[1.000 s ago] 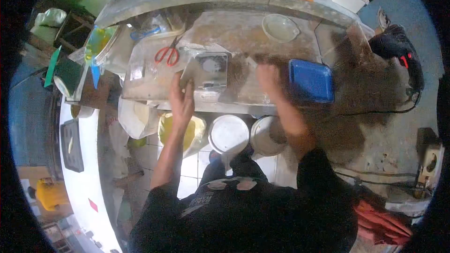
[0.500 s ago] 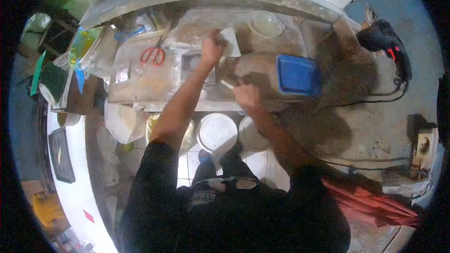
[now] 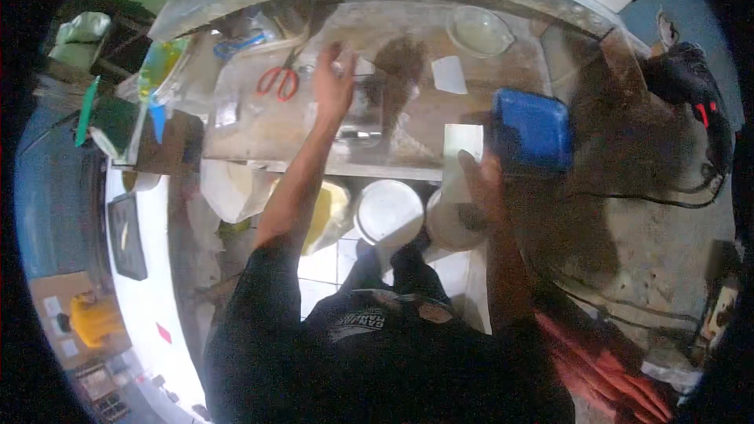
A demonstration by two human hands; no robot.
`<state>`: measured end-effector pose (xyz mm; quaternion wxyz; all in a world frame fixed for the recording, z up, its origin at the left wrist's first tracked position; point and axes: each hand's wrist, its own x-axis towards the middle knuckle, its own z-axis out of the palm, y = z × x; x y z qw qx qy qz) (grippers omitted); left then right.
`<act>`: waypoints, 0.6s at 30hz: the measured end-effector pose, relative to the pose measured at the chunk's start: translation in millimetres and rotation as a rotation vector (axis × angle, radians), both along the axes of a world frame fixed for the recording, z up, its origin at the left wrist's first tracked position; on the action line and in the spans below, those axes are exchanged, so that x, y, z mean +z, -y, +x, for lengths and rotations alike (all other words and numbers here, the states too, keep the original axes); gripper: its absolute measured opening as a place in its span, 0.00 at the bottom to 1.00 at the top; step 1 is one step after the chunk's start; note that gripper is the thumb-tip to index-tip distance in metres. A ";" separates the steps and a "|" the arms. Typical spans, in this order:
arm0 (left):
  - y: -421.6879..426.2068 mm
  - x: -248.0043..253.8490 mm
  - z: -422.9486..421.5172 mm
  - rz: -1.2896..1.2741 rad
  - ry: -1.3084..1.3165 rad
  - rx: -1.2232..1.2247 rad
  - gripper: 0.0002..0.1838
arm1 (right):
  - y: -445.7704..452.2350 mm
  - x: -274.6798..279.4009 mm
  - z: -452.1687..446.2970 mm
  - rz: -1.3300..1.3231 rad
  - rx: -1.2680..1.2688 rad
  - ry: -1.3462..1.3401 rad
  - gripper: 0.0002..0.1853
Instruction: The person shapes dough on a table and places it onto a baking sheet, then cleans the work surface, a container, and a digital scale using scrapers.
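Observation:
My right hand (image 3: 483, 177) pinches a pale rectangular piece (image 3: 463, 141) at the table's front edge, left of a blue tray (image 3: 532, 129). Blurred by motion, my left hand (image 3: 334, 86) is over the upper left side of a small scale (image 3: 365, 114); whether its fingers hold anything is unclear. Another flat white piece (image 3: 449, 74) lies on the worktop between the scale and the tray. Red-handled scissors (image 3: 278, 83) rest left of my left hand.
A shallow bowl (image 3: 479, 31) stands at the back of the worktop (image 3: 259, 137). White-lidded buckets (image 3: 389, 212) are below its front edge. On the right are a power drill (image 3: 679, 78) and its cable. A person in yellow (image 3: 94, 320) is far off at lower left.
The white piece near my left hand now lies on the worktop, and that hand has moved back left. My right hand has moved right and toward me, with a pale piece in it.

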<state>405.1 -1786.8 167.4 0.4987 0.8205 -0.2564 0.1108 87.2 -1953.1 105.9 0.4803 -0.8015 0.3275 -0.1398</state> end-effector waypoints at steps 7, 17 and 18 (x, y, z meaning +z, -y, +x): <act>-118.6 -75.8 -1.4 -0.143 -0.705 0.090 0.29 | -56.6 28.4 82.8 1.155 -0.014 0.494 0.20; -95.8 -70.0 3.9 -0.260 -0.924 -0.120 0.25 | -59.6 -4.3 149.1 1.269 -0.091 0.344 0.23; -93.4 -66.3 1.4 -0.266 -0.919 -0.124 0.25 | -63.3 6.1 148.4 1.238 -0.117 0.303 0.24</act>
